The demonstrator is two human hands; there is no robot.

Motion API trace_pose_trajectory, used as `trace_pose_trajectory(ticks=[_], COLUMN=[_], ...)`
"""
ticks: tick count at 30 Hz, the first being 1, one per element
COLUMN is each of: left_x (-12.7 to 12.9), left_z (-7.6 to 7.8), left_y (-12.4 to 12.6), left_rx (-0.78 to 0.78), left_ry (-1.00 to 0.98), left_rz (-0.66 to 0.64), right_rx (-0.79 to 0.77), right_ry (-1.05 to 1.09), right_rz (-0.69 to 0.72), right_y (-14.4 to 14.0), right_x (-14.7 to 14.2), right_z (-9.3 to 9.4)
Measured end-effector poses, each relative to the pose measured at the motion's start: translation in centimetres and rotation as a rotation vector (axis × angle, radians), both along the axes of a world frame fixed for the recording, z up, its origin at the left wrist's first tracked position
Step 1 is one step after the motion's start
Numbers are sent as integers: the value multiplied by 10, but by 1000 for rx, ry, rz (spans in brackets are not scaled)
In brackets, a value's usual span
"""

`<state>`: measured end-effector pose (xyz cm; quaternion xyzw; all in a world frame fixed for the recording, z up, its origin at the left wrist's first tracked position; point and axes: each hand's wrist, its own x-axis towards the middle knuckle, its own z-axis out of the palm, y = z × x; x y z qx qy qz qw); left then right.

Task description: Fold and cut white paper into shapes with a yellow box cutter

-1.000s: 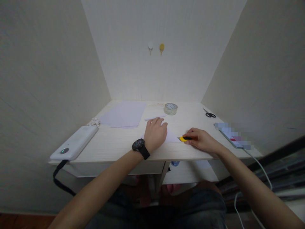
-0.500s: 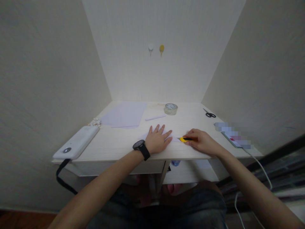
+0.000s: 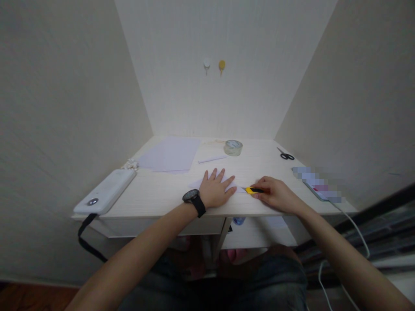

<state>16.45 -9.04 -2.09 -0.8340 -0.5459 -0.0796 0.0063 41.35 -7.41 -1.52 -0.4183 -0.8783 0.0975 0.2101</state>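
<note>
My left hand (image 3: 216, 188) lies flat with its fingers spread over a piece of white paper (image 3: 195, 183) on the desk. Most of that paper is hidden under the palm; a pointed end shows to the right of the thumb. My right hand (image 3: 275, 195) is closed around a yellow and black utility knife (image 3: 253, 190). The blade points left and meets or lies very near the paper's right tip; whether it touches I cannot tell. Behind my left hand lies a thin rolled or folded strip of paper (image 3: 212, 160).
A roll of clear tape (image 3: 233, 148) stands at the back, with sheets of paper (image 3: 171, 154) to its left. Black-handled scissors (image 3: 287, 156) and a phone with a cable (image 3: 316, 185) lie at the right. A white device with a black strap (image 3: 106, 192) rests at the left edge.
The view has shifted slightly. Both hands keep nearly the same place, with the left one still flat on the paper and the knife still at the paper's right tip.
</note>
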Motion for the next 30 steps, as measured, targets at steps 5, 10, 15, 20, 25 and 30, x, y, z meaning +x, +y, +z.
trace_pose_trajectory(ticks=[5,10,15,20,25,30], left_x=[0,0,0,0,1,-6], left_z=[-3,-3,-4,-5,-5,1], left_y=[0,0,0,0,1,1], left_rx=[14,18,35,30,34,27], left_ry=[-5,-2,2,0,-15,-20], left_rz=[-3,-8,-1,2,7,-23], right_rx=[3,7,96,138,197,196], right_ry=[8,72,91,59,51,80], right_rz=[24,-13,-71,-187,-248,-225], right_y=[-2,-5,-11,-14,-12,-11], right_x=[-3,-9,-18,-29,-38,-37], right_z=[1,-8,-16,-18,-22,-24])
